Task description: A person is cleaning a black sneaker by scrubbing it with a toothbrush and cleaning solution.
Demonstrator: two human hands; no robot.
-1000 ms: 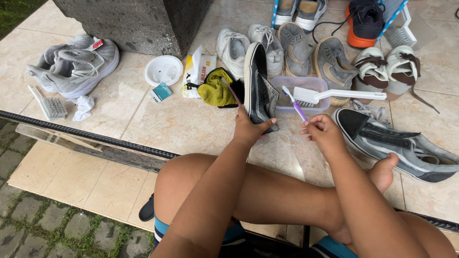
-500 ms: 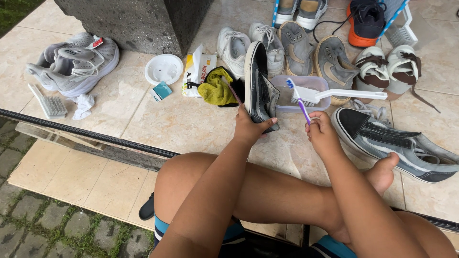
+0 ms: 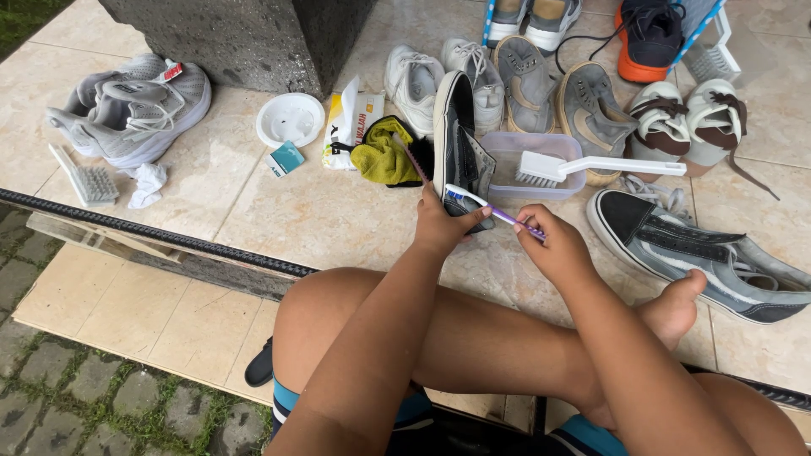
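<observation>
My left hand (image 3: 441,225) grips the heel end of a black sneaker (image 3: 457,145) that stands on its side on the tiled floor. My right hand (image 3: 553,247) holds a purple toothbrush (image 3: 498,214) by its handle. The brush head lies against the shoe near my left thumb. A matching black sneaker (image 3: 701,250) lies flat to the right, beside my bare foot (image 3: 673,308).
A clear plastic tub (image 3: 507,156) with a white scrub brush (image 3: 591,165) sits behind the shoe. A yellow cloth (image 3: 382,152), a white lid (image 3: 290,119), a white packet (image 3: 352,118), several grey and white shoes, a second brush (image 3: 87,179) and a stone pillar (image 3: 245,38) surround it.
My right hand swung the toothbrush from pointing up toward the tub down to the left, bringing its head onto the shoe by my left hand. The shoe stayed put.
</observation>
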